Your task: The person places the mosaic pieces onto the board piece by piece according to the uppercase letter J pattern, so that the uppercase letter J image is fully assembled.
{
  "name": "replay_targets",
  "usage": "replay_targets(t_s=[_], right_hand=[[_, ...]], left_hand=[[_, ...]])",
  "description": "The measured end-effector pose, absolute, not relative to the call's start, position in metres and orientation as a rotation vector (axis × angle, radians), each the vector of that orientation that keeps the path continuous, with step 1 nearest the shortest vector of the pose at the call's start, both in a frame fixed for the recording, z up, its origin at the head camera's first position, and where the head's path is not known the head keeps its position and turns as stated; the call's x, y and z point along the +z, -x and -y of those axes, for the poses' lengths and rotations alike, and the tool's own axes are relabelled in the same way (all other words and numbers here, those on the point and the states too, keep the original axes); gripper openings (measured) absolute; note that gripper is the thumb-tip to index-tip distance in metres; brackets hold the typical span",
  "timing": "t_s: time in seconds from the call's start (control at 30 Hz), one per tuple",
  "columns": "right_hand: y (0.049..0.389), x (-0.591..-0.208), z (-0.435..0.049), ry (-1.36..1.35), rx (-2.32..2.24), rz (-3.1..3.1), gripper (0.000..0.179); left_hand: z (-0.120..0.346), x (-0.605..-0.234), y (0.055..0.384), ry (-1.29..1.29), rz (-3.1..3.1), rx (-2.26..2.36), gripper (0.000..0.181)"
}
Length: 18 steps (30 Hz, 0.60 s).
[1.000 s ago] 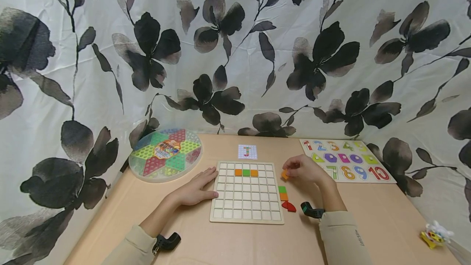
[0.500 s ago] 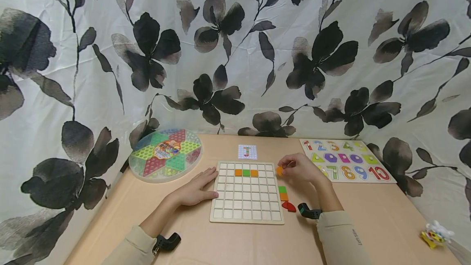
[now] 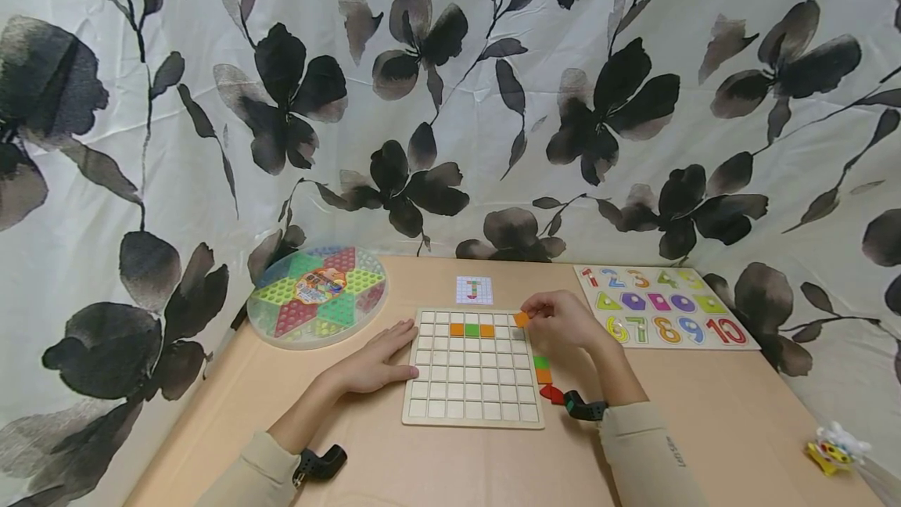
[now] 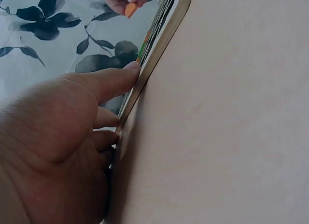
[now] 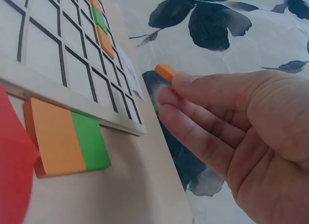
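Right hand (image 3: 563, 319): pinches a small flat orange piece (image 3: 521, 319) between thumb and fingers; its full outline is hidden by them. Over the last second this hand has moved leftward, from the bare tabletop beside the board to the far right corner of the pale, square-celled grid board (image 3: 472, 392). The piece is raised, not seated in any cell; whether it is wholly over the board cannot be told.

Left hand (image 3: 373, 358): grasps nothing; fingers extended, it touches the board's left edge, unchanged in position. The board appears steadied by it.

Board: three square tiles, one orange (image 3: 457, 330), one green (image 3: 472, 330) and one orange (image 3: 486, 331), lie side by side in the second row from the far edge, unchanged. Beside the right edge lie a loose green square tile (image 3: 540, 362), a loose orange square tile (image 3: 543, 375) touching it, and red pieces (image 3: 552, 393) nearer the person. A small white printed grid card (image 3: 474, 290) lies just beyond the board.

Finding: the shift brings the piece within reach of the cells; in my judgement placement remains undone
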State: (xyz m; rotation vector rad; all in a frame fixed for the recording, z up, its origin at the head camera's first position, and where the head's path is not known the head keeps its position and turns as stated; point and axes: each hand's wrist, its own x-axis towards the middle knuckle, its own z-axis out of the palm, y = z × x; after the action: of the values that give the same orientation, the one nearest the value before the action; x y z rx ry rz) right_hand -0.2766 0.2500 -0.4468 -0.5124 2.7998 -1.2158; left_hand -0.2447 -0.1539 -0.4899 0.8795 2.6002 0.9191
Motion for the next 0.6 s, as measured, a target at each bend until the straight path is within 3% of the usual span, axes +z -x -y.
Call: replay_targets(t_s=[0.6], right_hand=[[0.275,-0.447,-0.216,0.610,-1.317,-2.750,0.020]], left_hand=[[0.154,-0.490,0.245,-0.864,-2.602,0.924,0.083]])
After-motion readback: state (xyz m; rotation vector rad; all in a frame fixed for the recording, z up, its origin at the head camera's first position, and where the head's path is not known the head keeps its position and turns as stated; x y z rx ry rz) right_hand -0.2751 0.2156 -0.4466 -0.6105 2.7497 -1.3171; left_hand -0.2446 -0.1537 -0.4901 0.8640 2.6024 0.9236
